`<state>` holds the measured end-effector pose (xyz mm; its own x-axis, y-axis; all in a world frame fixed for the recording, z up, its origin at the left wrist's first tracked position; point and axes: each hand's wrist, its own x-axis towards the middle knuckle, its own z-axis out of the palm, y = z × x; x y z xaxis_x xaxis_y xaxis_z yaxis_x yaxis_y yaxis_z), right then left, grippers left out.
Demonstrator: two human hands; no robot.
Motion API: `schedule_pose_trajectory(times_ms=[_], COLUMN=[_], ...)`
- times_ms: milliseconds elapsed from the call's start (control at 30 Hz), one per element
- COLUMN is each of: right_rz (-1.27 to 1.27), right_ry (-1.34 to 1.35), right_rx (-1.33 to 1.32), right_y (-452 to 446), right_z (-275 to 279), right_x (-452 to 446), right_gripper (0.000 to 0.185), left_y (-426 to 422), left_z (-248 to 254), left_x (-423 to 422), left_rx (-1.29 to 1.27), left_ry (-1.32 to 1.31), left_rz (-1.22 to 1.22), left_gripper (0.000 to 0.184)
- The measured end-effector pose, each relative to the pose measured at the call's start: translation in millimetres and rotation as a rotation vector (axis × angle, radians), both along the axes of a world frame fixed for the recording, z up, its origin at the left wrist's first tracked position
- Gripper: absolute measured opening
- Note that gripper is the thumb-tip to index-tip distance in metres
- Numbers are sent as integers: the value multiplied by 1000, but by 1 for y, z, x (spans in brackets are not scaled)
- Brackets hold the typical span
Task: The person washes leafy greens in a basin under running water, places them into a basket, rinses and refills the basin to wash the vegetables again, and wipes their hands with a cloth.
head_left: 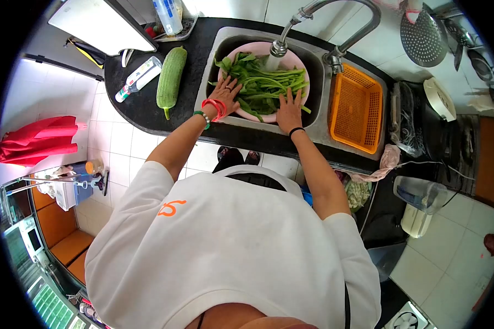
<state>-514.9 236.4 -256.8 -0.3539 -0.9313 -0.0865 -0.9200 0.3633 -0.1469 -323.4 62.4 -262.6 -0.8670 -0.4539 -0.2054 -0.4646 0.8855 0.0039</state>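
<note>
Leafy greens with long stems point(269, 82) fill a pink basin point(293, 61) set inside the metal sink point(225, 36). Water runs onto them from the faucet head point(278, 49). My left hand point(225, 95), with red and beaded bracelets at its wrist, lies on the leaves at the basin's left side, fingers spread. On the stems at the right front rests my right hand point(290, 113), a dark band round its wrist. Its fingers are stretched out and apart. Neither hand grips anything that I can see.
Right of the basin, an orange plastic basket point(357, 109) sits on the sink's drainboard. A large green gourd point(172, 79) and a white bottle point(139, 79) lie on the dark counter to the left. Skimmer point(424, 38) and ladles hang at the upper right.
</note>
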Motion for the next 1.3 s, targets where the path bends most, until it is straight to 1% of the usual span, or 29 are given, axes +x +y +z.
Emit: schedule_pose_trajectory(times_ms=[167, 267, 333, 400, 433, 500, 600, 867, 1000, 1067, 1100, 1133, 1167, 1200, 1233, 1267, 1300], right_rz=[-25, -12, -16, -12, -11, -6, -5, 26, 18, 39, 42, 74, 105, 104, 101, 97, 129], right_ry=[-26, 34, 1, -6, -11, -21, 36, 18, 57, 123, 122, 99, 77, 76, 82, 90, 145], right_rx=[10, 46, 15, 1, 2, 5, 22, -91, -69, -51, -46, -25, -6, -3, 69, 138, 214], right_y=[-1, 2, -1, -1, -1, -1, 1, 2, 1, 0, -3, -9, -16, -23, -34, -46, -57], right_z=[2, -1, -5, -6, -5, -3, -2, -6, 5, 5, 11, 21, 29, 30, 30, 30, 27], right_x=[0, 2, -1, -1, -1, -1, 1, -2, 0, -2, -4, -7, -10, -13, -20, -27, -34], right_gripper=[49, 48, 47, 46, 46, 46, 46, 47, 48, 57, 57, 66, 75, 75, 83, 92, 100], left_y=[0, 0, 2, 0, -1, -2, 0, 0, 0, -1, -1, -1, -2, -2, -3, -7, -9], left_z=[2, 1, 1, 3, -4, -5, -3, -2, 5, 4, 8, 10, 11, 10, 7, 5, 6], left_x=[-2, -1, 0, -3, -1, 0, -1, 1, -1, -8, -15, -22, -31, -40, -52, -61, -67], left_rx=[-16, -4, 5, -14, -29, -20, -10, 12, 29, 100, 156, 160, 224, 290, 293, 292, 235], left_ry=[-29, -38, -21, -58, 16, 8, -3, 37, 19, -72, -96, -98, -19, 62, -12, -7, -22], left_rz=[-7, -10, -9, -3, -10, -8, -11, 7, -4, 53, 84, 86, 60, 31, 55, 51, 45], left_gripper=[64, 63, 63, 63, 63, 63, 63, 63, 64, 66, 71, 71, 73, 76, 89, 89, 96])
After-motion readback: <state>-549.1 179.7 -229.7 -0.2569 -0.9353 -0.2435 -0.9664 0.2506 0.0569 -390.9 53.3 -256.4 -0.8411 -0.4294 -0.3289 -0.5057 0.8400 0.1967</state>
